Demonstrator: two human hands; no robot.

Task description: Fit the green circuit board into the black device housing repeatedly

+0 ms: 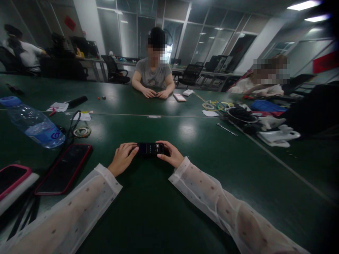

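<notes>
A small black device with a lit screen [150,148] is held level just over or on the green table [148,211]; I cannot tell whether it touches. My left hand [124,157] grips its left end, thumb in front and fingers behind. Around the right end closes my right hand [171,154], with its thumb near the lower edge of the screen. Small white marks show on the display, too small to read. Sheer white dotted sleeves cover both forearms.
On the left are a water bottle [39,123], a red-edged phone [65,169], a pink-cased phone [13,178] and a coiled strap [82,132]. To the right lie a wrench [227,129] and heaped cables [241,114]. A person [153,74] sits opposite.
</notes>
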